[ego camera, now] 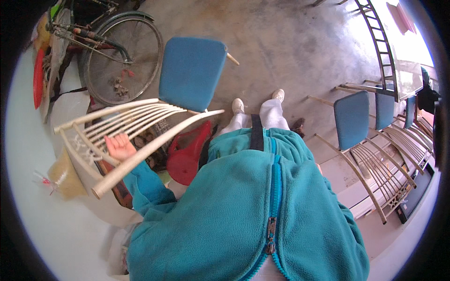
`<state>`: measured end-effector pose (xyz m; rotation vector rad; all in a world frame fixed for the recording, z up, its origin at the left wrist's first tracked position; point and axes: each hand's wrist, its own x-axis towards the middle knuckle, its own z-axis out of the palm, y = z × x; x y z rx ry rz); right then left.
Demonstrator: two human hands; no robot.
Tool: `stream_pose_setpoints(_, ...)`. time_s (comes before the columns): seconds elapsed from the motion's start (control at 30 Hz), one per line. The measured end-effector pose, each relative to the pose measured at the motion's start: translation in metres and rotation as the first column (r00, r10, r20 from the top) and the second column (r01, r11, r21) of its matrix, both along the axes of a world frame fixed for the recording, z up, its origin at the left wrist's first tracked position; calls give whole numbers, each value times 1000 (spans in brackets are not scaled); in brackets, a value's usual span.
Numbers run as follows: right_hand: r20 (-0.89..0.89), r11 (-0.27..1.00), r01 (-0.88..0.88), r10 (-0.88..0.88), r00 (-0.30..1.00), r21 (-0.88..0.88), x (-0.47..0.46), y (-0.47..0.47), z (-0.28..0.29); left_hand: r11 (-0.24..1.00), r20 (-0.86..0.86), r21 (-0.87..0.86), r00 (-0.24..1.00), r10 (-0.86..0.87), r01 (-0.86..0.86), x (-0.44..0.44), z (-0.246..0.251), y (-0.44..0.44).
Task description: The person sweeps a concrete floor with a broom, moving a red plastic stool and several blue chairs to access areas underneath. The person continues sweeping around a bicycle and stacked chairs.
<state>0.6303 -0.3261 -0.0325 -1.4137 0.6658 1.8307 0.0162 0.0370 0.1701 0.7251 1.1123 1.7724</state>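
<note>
At the left, my left hand [120,146] has its fingers curled round a crossbar in the cream-coloured back of a metal chair. The chair's blue padded seat [192,73] lies beyond it, near the bicycle wheel. The slatted backrest [140,119] slants between hand and seat. Of my right hand [319,169], only a sliver of skin shows beside the teal fleece jacket; the rest is hidden behind the jacket, and what it touches cannot be seen.
A bicycle wheel [123,61] stands upper left, beside the held chair. A red plastic object [184,159] is near my left leg. Several matching chairs [351,119] line the right side, near a dark metal ladder-like frame [381,45]. A filled clear bag [66,174] is at far left.
</note>
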Motion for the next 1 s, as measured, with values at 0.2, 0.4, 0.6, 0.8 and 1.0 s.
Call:
stream_pose_setpoints(0.2,78,996,-80,83,994,-38,5,19,15,997,-75,-62,996,49,-54,8,-8,-47)
stream_pose_setpoints(0.4,107,993,-104,110,988,-61,-2,32,23,981,-68,-91,984,164,-170,22,-13,-55)
stream_pose_setpoints(0.6,107,990,-102,113,988,-100,-6,49,35,948,-136,-188,963,234,-257,46,-19,-58)
stream_pose_setpoints(0.8,113,986,-120,133,985,-116,21,65,44,945,-187,-302,980,74,-129,46,-20,-65)
stream_pose_setpoints(1.0,-45,978,109,-119,992,-180,39,69,56,815,81,-576,989,123,-54,55,-21,-113)
